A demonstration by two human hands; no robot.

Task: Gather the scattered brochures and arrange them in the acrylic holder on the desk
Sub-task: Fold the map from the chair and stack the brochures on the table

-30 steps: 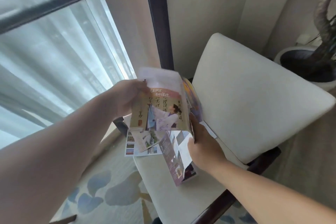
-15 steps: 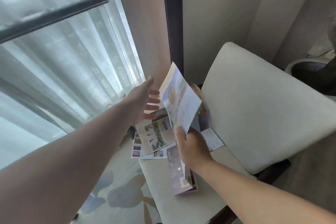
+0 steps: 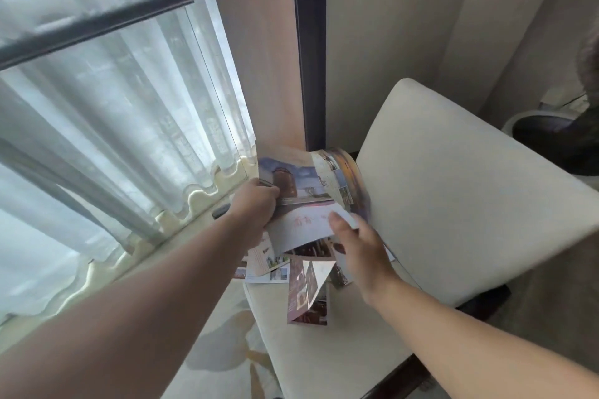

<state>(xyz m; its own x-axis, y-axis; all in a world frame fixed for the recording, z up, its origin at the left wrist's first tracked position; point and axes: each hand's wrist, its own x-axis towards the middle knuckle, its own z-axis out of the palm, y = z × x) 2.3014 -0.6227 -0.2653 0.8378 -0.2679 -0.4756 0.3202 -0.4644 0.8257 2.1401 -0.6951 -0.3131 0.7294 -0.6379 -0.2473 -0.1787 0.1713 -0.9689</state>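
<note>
I hold a bundle of brochures (image 3: 301, 194) above the cream chair seat (image 3: 327, 356). My left hand (image 3: 254, 207) grips the bundle at its left edge. My right hand (image 3: 359, 246) is at the bundle's lower right, with the thumb on a white sheet and the fingers behind it. More brochures lie on the seat below: a folded maroon brochure (image 3: 306, 296) standing like a tent, and pale ones (image 3: 265, 266) overhanging the seat's far left corner. No acrylic holder or desk is in view.
The chair's cream backrest (image 3: 460, 204) rises right of my hands. Sheer curtains (image 3: 113, 126) hang on the left and a dark window post (image 3: 309, 58) stands behind. A white planter (image 3: 551, 136) sits at the far right, and patterned carpet (image 3: 220, 353) lies below.
My left hand, open half a second ago, has closed on the bundle's left edge. My right hand has shifted right and up along the bundle. The view has swung slightly.
</note>
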